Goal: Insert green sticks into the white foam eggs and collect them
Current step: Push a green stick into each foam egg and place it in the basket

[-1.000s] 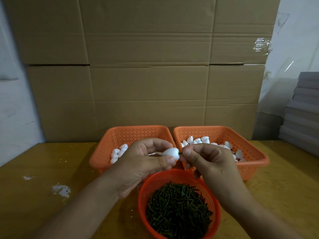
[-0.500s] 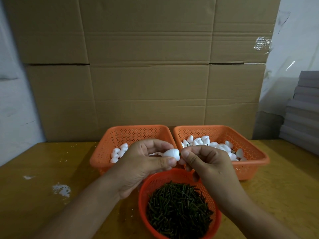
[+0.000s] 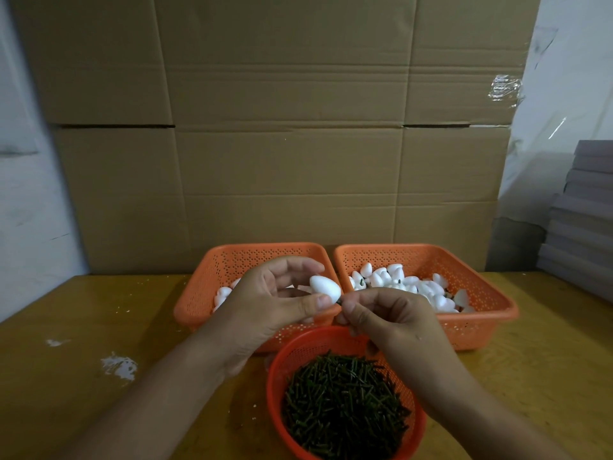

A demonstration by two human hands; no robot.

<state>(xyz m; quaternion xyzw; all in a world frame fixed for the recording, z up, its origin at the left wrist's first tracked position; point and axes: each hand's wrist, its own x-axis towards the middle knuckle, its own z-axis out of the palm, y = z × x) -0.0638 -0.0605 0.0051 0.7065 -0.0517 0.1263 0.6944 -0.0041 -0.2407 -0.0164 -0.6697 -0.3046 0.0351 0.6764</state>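
My left hand (image 3: 268, 305) pinches a white foam egg (image 3: 325, 287) between thumb and fingers, above the gap between the two rectangular baskets. My right hand (image 3: 388, 318) pinches a green stick (image 3: 339, 303) whose tip meets the egg's pointed end; most of the stick is hidden by my fingers. A round red basket (image 3: 282, 363) full of green sticks (image 3: 345, 400) sits close below my hands. The left orange basket (image 3: 212, 270) holds a few foam eggs (image 3: 222, 293). The right orange basket (image 3: 477, 280) holds several eggs (image 3: 411, 283), some with green sticks.
Everything stands on a yellow wooden table (image 3: 83, 327) with white smears (image 3: 119, 366) at the left. Tall cardboard boxes (image 3: 282, 144) wall off the back. A stack of grey boards (image 3: 583, 220) rises at the right edge.
The egg has tilted and lifted slightly in my left hand. My right hand has dropped a little, still at the egg's pointed end with the stick.
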